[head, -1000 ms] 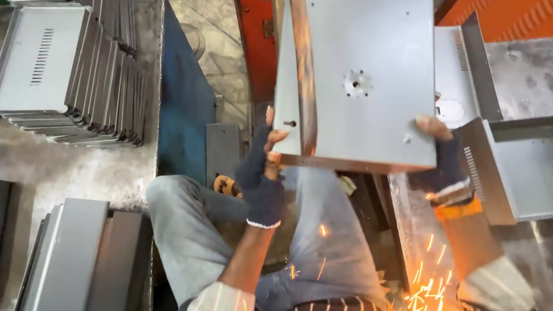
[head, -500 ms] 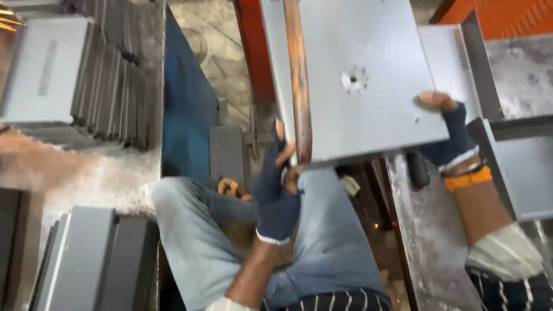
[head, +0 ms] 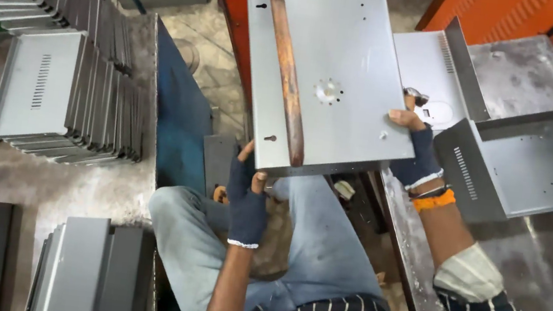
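The sparks have died and the grey sheet-metal panel (head: pixel 343 72) sits squarer under the copper electrode arm (head: pixel 287 79), my left hand (head: pixel 248 198) and right hand (head: pixel 417 152) pinching its near edge and corner (thin gloves), where a slip could cut or skew it.

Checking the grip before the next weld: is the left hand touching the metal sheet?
Touching. The head view shows the gloved left hand gripping the near edge of the metal sheet, thumb against it.
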